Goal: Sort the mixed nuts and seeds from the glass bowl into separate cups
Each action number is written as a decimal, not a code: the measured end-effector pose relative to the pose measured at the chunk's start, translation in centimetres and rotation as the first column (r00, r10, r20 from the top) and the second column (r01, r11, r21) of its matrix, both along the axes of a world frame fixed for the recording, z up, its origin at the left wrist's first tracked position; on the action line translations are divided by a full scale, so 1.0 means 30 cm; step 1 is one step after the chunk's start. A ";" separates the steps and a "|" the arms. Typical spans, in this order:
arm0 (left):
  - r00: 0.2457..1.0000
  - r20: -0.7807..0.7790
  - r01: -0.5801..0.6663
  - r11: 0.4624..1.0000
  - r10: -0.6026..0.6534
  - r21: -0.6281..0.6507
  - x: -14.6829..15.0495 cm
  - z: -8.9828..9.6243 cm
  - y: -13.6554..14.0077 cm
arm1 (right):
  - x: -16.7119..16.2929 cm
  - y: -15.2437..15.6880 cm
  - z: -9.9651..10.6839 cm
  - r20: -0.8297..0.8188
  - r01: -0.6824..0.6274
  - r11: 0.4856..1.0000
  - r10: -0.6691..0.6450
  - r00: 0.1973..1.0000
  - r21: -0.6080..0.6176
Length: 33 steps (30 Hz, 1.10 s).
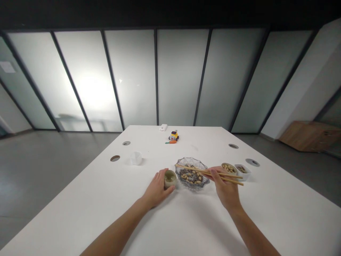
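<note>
My left hand (157,189) is wrapped around the side of a small greenish cup (170,179) standing on the white table. To the right of the cup is a clear glass bowl (192,185) with a scalloped rim. Pale nuts (192,176) and small dark seeds lie mixed inside it. My right hand (225,188) grips a pair of wooden chopsticks (193,169), whose tips reach left over the bowl. Beyond my right hand stand a round cup of nuts (229,168) and a white container (243,173) with dark striped pieces, perhaps seeds.
A translucent white container (136,158) stands on the left of the table (170,227). Farther back are a toy carrot (171,142), a yellow toy car (174,135) and a white object (163,127). Round holes (115,158) pierce the tabletop near both sides.
</note>
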<state>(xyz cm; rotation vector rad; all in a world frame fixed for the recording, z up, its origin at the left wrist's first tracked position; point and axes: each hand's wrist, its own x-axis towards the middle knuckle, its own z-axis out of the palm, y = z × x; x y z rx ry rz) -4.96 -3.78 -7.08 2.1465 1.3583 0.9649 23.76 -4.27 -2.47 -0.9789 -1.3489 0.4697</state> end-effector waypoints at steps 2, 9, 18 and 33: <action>1.000 0.001 -0.004 1.000 0.004 -0.006 0.000 0.001 -0.002 | -0.008 -0.008 0.003 0.044 -0.018 1.000 0.019 0.999 -0.017; 1.000 0.015 0.001 1.000 -0.001 0.005 -0.002 0.004 0.000 | 0.013 0.005 -0.009 0.260 0.152 0.979 -0.184 0.948 0.139; 1.000 0.015 0.006 1.000 -0.006 0.015 -0.005 -0.003 0.004 | -0.008 0.024 -0.055 0.304 0.038 0.994 -0.066 0.950 0.098; 1.000 0.003 0.006 1.000 -0.006 0.003 -0.001 0.002 0.002 | -0.006 0.020 -0.043 0.315 0.035 0.993 -0.070 0.947 0.116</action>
